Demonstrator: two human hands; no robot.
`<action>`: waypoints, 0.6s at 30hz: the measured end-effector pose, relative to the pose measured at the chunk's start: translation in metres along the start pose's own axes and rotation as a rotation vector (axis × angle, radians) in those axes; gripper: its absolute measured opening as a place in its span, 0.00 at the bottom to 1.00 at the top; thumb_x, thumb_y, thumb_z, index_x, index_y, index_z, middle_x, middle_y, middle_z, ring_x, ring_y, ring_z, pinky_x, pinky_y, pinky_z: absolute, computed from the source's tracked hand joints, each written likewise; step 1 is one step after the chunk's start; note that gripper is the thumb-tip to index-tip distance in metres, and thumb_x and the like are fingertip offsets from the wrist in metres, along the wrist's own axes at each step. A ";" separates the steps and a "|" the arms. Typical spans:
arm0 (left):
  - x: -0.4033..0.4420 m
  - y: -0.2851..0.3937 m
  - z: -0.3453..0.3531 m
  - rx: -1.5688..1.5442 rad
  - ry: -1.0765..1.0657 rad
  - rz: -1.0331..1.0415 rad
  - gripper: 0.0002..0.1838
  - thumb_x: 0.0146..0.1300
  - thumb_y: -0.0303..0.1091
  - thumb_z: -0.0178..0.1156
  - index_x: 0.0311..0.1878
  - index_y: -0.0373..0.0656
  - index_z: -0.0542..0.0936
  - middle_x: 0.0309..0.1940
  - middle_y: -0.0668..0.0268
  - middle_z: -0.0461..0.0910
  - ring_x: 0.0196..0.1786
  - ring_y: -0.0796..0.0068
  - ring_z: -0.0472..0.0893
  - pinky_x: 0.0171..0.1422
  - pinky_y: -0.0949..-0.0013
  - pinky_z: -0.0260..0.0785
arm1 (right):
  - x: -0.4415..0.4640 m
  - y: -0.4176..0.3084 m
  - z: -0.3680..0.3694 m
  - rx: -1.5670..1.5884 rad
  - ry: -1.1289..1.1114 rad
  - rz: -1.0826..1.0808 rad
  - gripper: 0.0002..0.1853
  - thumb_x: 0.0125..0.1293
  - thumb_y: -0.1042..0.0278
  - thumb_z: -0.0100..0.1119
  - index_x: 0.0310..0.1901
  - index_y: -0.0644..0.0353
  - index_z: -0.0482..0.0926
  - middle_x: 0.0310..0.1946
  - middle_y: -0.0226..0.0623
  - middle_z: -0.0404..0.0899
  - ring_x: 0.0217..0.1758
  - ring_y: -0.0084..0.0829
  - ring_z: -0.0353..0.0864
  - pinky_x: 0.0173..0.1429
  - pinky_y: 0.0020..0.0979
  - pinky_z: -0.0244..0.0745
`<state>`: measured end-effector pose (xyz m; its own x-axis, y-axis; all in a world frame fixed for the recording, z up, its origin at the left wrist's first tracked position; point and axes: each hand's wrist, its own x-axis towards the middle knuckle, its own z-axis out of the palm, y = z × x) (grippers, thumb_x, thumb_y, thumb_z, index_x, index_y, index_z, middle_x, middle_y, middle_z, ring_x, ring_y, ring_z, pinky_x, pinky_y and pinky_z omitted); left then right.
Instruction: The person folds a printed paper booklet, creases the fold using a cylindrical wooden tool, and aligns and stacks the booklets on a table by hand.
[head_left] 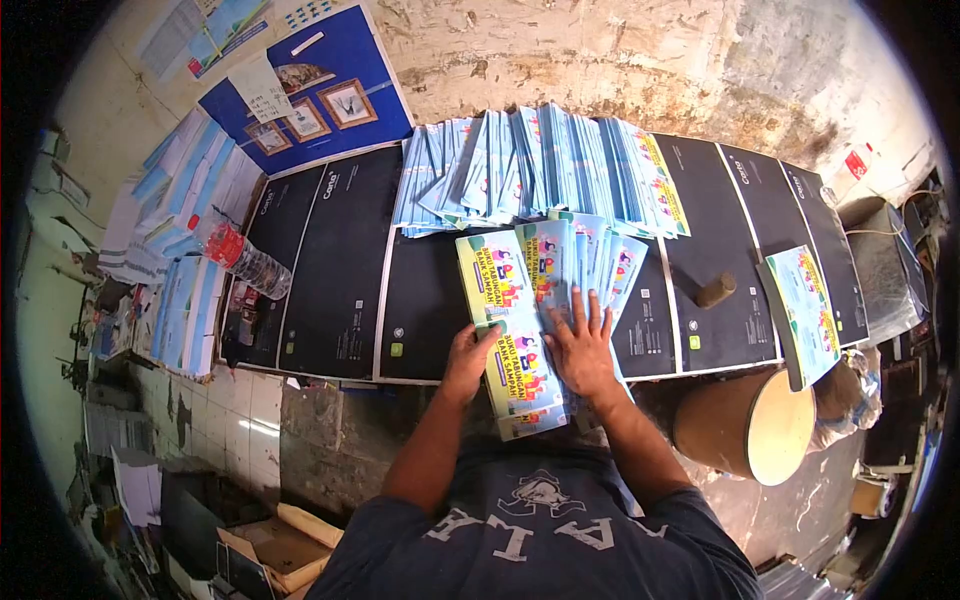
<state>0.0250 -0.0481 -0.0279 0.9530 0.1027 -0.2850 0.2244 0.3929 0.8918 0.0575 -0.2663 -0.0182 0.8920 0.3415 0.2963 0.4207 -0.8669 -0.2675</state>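
Note:
In front of me lies a loose stack of printed booklets (520, 365), light blue and green with yellow lettering reading "Buku Tabungan Bank Sampah". My left hand (468, 362) grips the left edge of these booklets, thumb on top and the other fingers partly hidden. Flat on fanned booklets just to the right rests my right hand (585, 350), fingers spread. Behind both hands stands a long row of many more booklets (530, 165), leaning and packed side by side. How many booklets my left hand holds cannot be made out.
The black-panelled table (335, 270) carries a plastic bottle (245, 258) at left and a short cylindrical block (716, 290) at right. Another booklet pile (803, 315) overlaps the right end. Paper stacks (190, 290) stand far left; a round drum (780, 428) sits below the right edge.

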 end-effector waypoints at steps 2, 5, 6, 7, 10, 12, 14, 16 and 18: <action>-0.001 -0.002 0.000 0.009 -0.001 0.040 0.14 0.70 0.34 0.65 0.55 0.37 0.80 0.45 0.64 0.86 0.43 0.76 0.85 0.49 0.69 0.78 | 0.001 0.011 0.008 0.069 -0.119 -0.089 0.31 0.72 0.45 0.57 0.72 0.48 0.70 0.80 0.53 0.50 0.83 0.60 0.44 0.79 0.66 0.40; -0.002 0.008 0.009 0.002 -0.006 0.100 0.14 0.71 0.35 0.64 0.54 0.37 0.81 0.44 0.64 0.86 0.43 0.76 0.85 0.48 0.69 0.78 | 0.006 0.012 -0.002 0.279 -0.131 -0.002 0.27 0.71 0.41 0.57 0.61 0.52 0.80 0.78 0.50 0.54 0.83 0.59 0.43 0.80 0.66 0.35; 0.000 0.004 0.013 0.039 -0.016 0.114 0.13 0.71 0.34 0.65 0.53 0.38 0.82 0.44 0.65 0.86 0.43 0.78 0.84 0.49 0.70 0.77 | 0.007 0.012 -0.005 0.352 -0.144 0.020 0.28 0.70 0.38 0.56 0.56 0.54 0.82 0.77 0.50 0.56 0.83 0.60 0.42 0.79 0.67 0.34; 0.002 0.001 0.015 0.075 -0.027 0.129 0.12 0.70 0.34 0.65 0.51 0.39 0.83 0.44 0.67 0.86 0.44 0.80 0.83 0.50 0.71 0.76 | 0.010 0.009 -0.011 0.384 -0.151 0.052 0.30 0.68 0.35 0.58 0.48 0.59 0.85 0.76 0.53 0.58 0.83 0.59 0.43 0.80 0.65 0.33; 0.003 -0.001 0.012 -0.070 0.017 0.053 0.11 0.70 0.34 0.66 0.51 0.39 0.83 0.44 0.67 0.86 0.44 0.79 0.84 0.50 0.71 0.76 | 0.012 0.016 -0.002 0.445 -0.125 0.081 0.31 0.68 0.36 0.59 0.44 0.63 0.85 0.75 0.55 0.59 0.83 0.59 0.43 0.80 0.64 0.34; -0.007 0.018 0.013 -0.139 0.066 0.053 0.13 0.72 0.38 0.65 0.51 0.38 0.83 0.44 0.67 0.86 0.42 0.80 0.84 0.48 0.72 0.77 | 0.010 0.019 0.006 0.475 -0.097 0.092 0.31 0.68 0.37 0.59 0.43 0.64 0.84 0.74 0.58 0.60 0.82 0.59 0.45 0.80 0.64 0.35; -0.003 0.017 -0.012 -0.144 0.032 0.031 0.14 0.73 0.39 0.63 0.52 0.37 0.82 0.44 0.66 0.86 0.43 0.80 0.84 0.49 0.71 0.76 | 0.008 0.021 0.015 0.482 -0.033 0.102 0.30 0.69 0.37 0.58 0.43 0.64 0.85 0.73 0.58 0.62 0.82 0.60 0.47 0.79 0.64 0.35; 0.000 0.017 -0.015 -0.093 0.042 0.032 0.15 0.73 0.39 0.63 0.52 0.37 0.82 0.44 0.66 0.86 0.43 0.79 0.84 0.50 0.70 0.77 | 0.007 0.015 0.006 0.438 -0.065 0.078 0.30 0.70 0.37 0.58 0.43 0.64 0.85 0.73 0.59 0.62 0.81 0.60 0.48 0.79 0.65 0.35; 0.004 0.016 -0.009 -0.046 0.038 0.039 0.15 0.74 0.39 0.62 0.53 0.37 0.82 0.44 0.66 0.86 0.43 0.79 0.84 0.50 0.70 0.77 | 0.009 0.014 0.005 0.453 -0.051 0.094 0.31 0.69 0.36 0.58 0.43 0.63 0.85 0.73 0.58 0.62 0.81 0.59 0.47 0.79 0.64 0.35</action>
<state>0.0302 -0.0329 -0.0176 0.9521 0.1529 -0.2647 0.1771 0.4298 0.8854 0.0718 -0.2741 -0.0237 0.9319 0.2966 0.2090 0.3575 -0.6525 -0.6682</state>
